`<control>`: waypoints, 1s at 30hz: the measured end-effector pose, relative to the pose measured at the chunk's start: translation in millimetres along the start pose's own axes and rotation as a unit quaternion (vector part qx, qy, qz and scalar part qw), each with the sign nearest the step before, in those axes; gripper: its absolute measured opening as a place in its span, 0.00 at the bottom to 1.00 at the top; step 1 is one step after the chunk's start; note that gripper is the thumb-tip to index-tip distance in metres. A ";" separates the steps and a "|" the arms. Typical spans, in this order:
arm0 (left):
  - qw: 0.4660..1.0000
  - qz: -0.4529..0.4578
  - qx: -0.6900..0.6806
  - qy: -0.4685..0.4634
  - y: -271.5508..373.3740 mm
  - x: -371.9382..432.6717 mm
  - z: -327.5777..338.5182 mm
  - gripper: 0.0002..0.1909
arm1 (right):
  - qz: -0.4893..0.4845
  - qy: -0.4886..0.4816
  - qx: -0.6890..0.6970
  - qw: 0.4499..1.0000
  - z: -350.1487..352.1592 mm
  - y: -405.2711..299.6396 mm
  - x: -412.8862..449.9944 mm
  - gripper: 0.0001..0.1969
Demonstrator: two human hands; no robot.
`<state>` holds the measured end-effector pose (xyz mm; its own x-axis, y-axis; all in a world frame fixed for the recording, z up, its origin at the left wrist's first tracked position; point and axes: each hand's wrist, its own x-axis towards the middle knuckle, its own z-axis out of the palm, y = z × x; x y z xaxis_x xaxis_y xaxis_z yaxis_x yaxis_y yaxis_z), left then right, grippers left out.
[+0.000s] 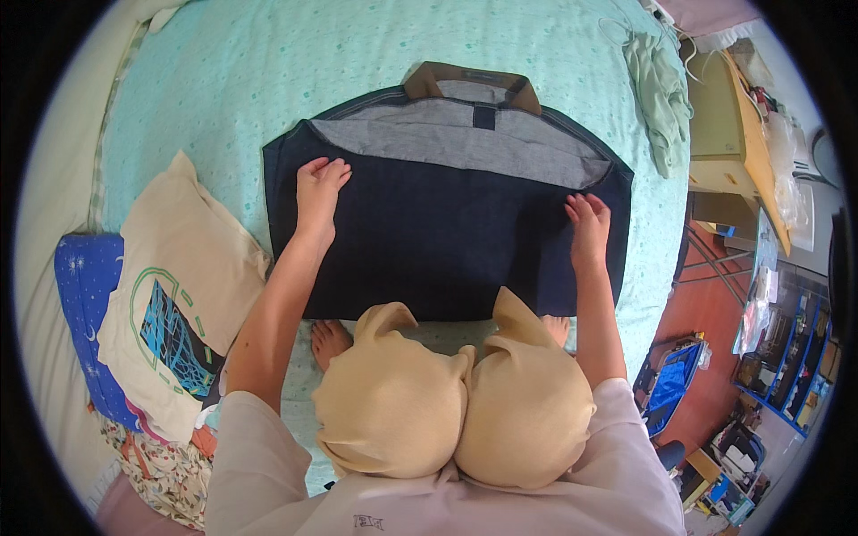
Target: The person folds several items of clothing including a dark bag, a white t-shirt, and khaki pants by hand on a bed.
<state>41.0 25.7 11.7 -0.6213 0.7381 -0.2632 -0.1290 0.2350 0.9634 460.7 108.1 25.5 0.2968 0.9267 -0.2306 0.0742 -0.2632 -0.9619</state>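
Observation:
A dark navy garment lies folded into a broad, flat shape before my knees. Its brown collar points away from me, and a strip of grey inner cloth shows between collar and dark panel. On the left part of that panel is my left hand, fingertips drawn together just below the curved edge. My right hand is at the panel's upper right, its fingertips by the edge of the grey strip. Whether either hand pinches the cloth is unclear.
The garment lies on a mint-green bedsheet. At left, a cream printed shirt overlaps a blue star-patterned cloth item. A pale green cloth lies near the bed's right edge, beyond which stand a wooden desk and blue-edged shelves.

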 end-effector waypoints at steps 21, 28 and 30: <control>0.799 0.415 0.332 -0.281 15.9 5.7 133.7 0.24 | -0.429 -0.160 -0.241 0.856 122.0 -14.3 19.8 0.22; 0.709 0.474 0.463 -0.241 2.9 27.9 150.5 0.29 | -0.499 -0.169 -0.438 0.728 149.9 -3.9 37.5 0.28; 0.710 0.469 0.474 -0.227 3.1 35.2 148.4 0.28 | -0.490 -0.162 -0.468 0.718 142.8 0.2 48.9 0.28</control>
<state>133.4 146.3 -2.0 0.2510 0.9282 0.2747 0.8882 -0.3337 0.3159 339.2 191.7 -6.9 -0.5597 0.7635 0.3222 0.7477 0.6329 -0.2008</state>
